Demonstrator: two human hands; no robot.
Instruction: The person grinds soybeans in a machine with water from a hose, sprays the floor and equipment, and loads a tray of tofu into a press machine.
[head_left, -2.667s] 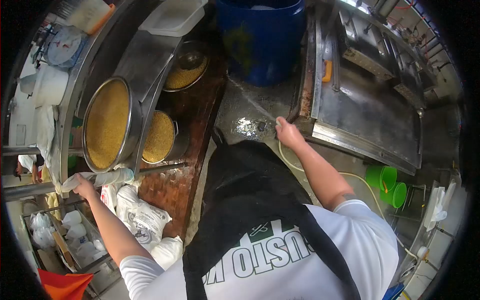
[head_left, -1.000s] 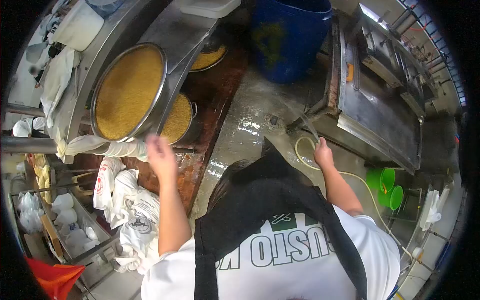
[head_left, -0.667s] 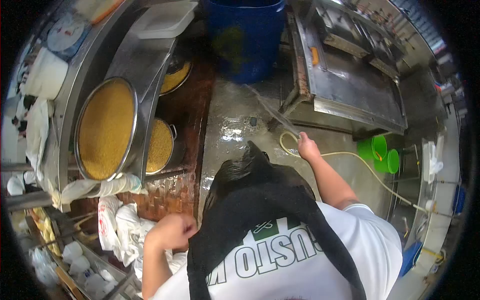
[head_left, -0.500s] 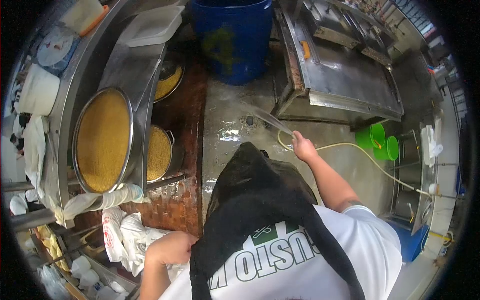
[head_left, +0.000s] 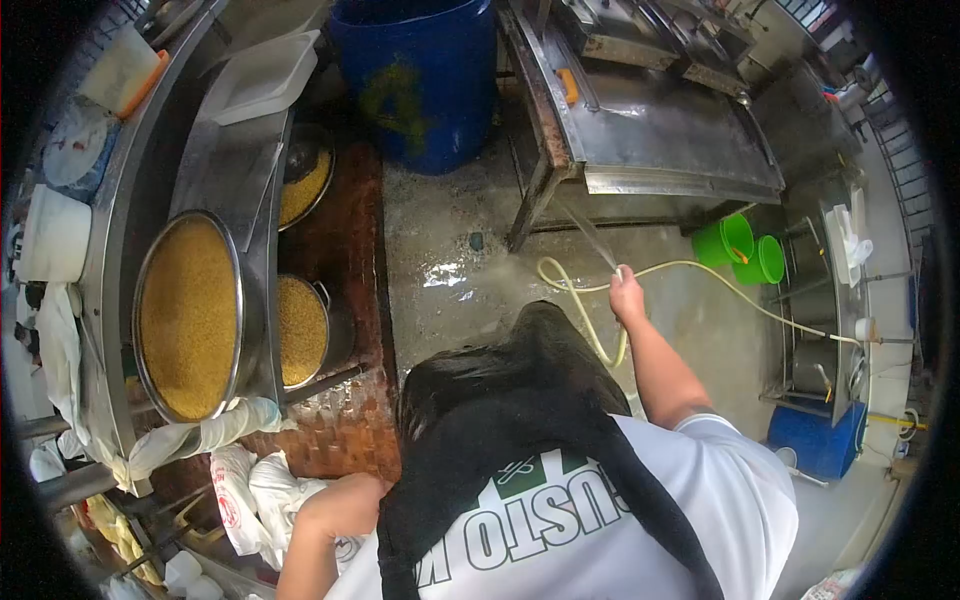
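My right hand [head_left: 626, 295] is wrapped round the end of a pale yellow hose [head_left: 560, 277], and water [head_left: 585, 230] sprays from it toward the underside of the steel table. The hose loops on the wet floor [head_left: 440, 235] beside the hand and runs off to the right. Low on the left, my left hand [head_left: 345, 507] is curled closed against the edge of my black apron [head_left: 500, 370]. Its fingertips are hidden, and white plastic bags [head_left: 275, 500] lie close by it.
A blue barrel [head_left: 420, 110] stands ahead, with a steel table [head_left: 680, 150] to its right. Large pots of yellow grains [head_left: 190, 315] line the left side. Two green buckets [head_left: 722, 242] and a blue drum [head_left: 820, 440] are at the right.
The water jet has swung from the open floor on the left to under the steel table. More of the hose now loops beside my right hand. My view has shifted slightly.
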